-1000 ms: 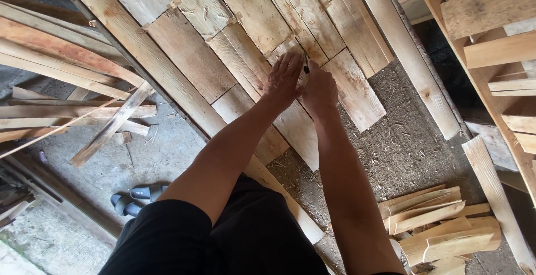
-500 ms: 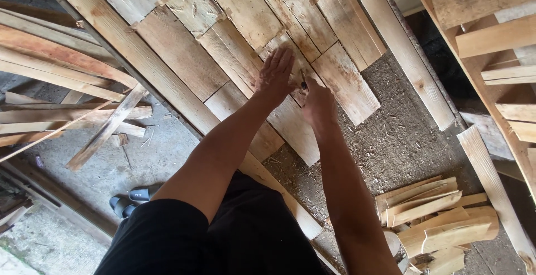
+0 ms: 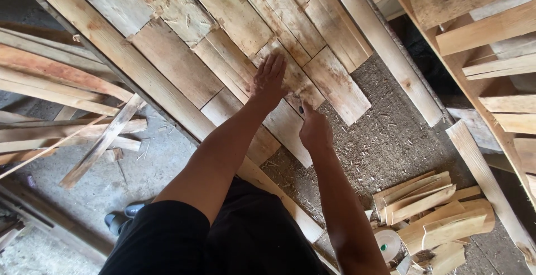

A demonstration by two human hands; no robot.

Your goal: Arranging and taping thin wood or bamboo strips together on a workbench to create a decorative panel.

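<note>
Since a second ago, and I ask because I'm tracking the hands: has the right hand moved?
Yes. The right hand has drawn back toward the body, off the narrow veneer strip, where the left hand lies flat.

My right fist (image 3: 314, 131) hides most of the small dark tool, perhaps a pencil, that I grip.

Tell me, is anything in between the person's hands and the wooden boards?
Nothing visible is. The left hand lies flat right on the wooden boards, fingers spread. The right hand rests on the boards beside it, closed around a small dark thing too hidden to identify.
</note>
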